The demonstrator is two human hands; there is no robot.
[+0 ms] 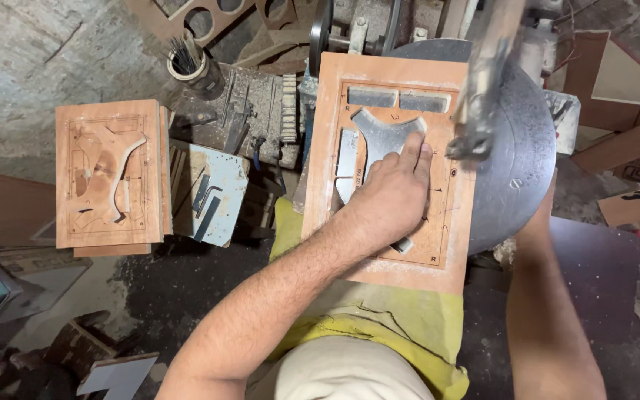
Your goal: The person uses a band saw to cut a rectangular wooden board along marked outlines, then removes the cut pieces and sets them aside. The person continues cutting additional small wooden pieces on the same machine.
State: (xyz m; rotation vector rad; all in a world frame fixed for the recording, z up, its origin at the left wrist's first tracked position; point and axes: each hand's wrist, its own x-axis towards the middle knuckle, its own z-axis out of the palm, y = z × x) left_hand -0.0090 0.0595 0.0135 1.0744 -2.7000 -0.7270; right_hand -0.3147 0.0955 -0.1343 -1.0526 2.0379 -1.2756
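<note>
A reddish wooden board (409, 74) with grey cut-out shapes lies on a round metal machine table (520, 148). My left hand (394, 196) rests palm down on the board, fingers pointing up toward a curved three-armed cut-out (383, 133), and holds the board in place. A blurred metal machine arm (483, 81) hangs over the board's upper right part. My right forearm (546, 311) reaches up along the right side, and its hand is hidden under the edge of the round table.
At the left a stack of similar boards (109, 174) has a curved pattern cut in the top one. A light blue plate (220, 192) lies beside it. A cup of thin rods (187, 63) stands behind. Yellow cloth (379, 326) covers my lap.
</note>
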